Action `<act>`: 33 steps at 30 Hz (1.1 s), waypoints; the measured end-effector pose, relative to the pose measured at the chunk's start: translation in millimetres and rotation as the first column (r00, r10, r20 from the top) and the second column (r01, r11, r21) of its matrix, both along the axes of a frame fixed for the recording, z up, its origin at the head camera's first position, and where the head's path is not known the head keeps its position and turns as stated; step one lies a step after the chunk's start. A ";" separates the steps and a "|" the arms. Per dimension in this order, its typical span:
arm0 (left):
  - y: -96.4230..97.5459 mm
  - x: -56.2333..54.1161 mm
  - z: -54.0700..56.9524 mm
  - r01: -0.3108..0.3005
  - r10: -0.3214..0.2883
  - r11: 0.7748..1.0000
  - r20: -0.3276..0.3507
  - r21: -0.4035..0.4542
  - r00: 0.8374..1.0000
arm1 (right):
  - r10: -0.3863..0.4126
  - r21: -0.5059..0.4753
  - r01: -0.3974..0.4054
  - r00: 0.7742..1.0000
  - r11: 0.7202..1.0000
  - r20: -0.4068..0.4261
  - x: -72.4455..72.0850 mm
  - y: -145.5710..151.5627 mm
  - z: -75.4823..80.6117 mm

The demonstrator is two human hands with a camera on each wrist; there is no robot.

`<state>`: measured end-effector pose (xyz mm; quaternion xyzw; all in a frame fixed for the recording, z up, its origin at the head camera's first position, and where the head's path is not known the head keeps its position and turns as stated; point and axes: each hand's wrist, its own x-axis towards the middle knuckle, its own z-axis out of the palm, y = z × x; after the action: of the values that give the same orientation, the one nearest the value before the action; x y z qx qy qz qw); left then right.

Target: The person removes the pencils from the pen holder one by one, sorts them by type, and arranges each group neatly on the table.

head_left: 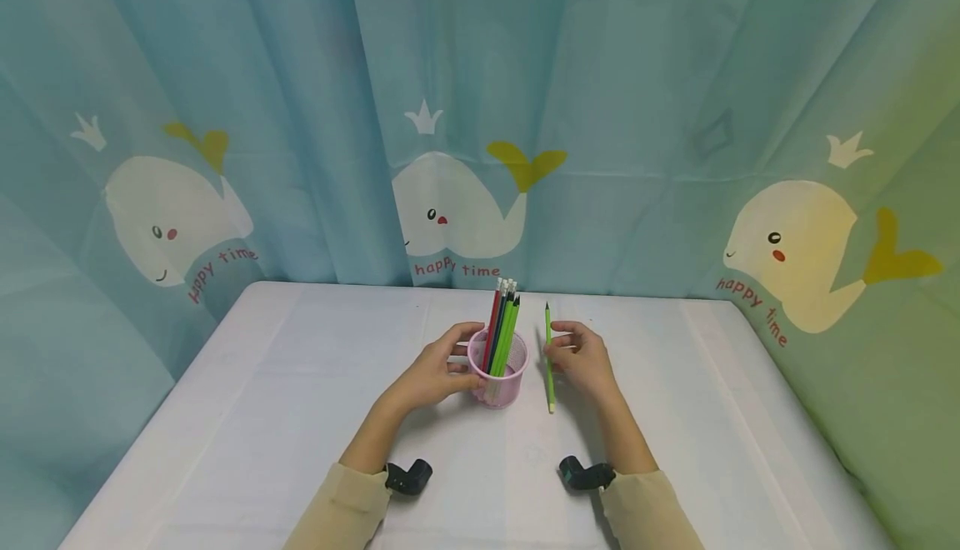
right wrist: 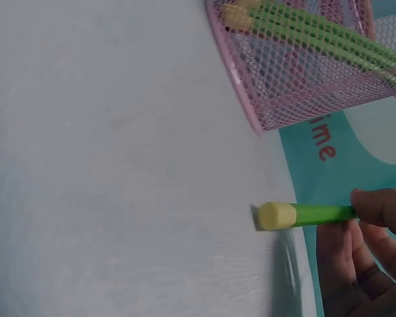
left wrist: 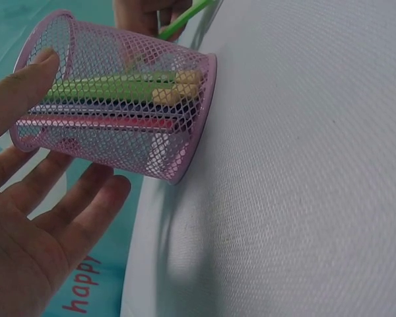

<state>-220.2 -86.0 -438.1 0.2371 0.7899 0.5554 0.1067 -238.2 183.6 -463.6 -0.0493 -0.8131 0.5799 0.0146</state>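
Observation:
A pink mesh pencil cup [head_left: 499, 392] stands upright on the table, holding several pencils [head_left: 504, 329] in green, red and dark colours. My left hand [head_left: 438, 371] holds the cup from its left side, thumb on the near side and fingers round the far side. Just right of the cup, my right hand [head_left: 583, 358] pinches a green pencil [head_left: 551, 383] between thumb and fingers. This pencil is apart from the cup, its dark tip up and its pale yellow end [right wrist: 277, 216] down near the tabletop. Whether that end touches the table I cannot tell.
A white cloth-covered table [head_left: 300, 417] lies under both hands. Behind it hangs a blue-green curtain [head_left: 637, 117] printed with whales. Dark devices [head_left: 408, 477] are strapped at both wrists, over beige sleeves [head_left: 648, 510].

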 end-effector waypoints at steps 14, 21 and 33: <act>-0.5 0.0 -0.5 0.000 0.000 1.000 0.002 -0.002 1.000 | -0.016 0.098 0.011 0.998 0.995 0.055 -0.7 -0.2 -8.6; -0.5 0.2 0.0 0.001 -0.001 1.000 0.002 -0.001 1.000 | -0.017 0.116 0.009 0.997 0.993 0.069 -0.9 0.1 -10.5; -0.2 1.2 0.8 -0.006 0.006 1.000 0.002 -0.009 1.000 | 0.011 0.213 -0.028 0.997 0.977 0.080 2.2 -0.5 -7.5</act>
<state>-219.0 -86.2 -437.3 0.2339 0.7929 0.5524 0.1069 -236.0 183.1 -471.1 -0.0622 -0.8711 0.4868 -0.0180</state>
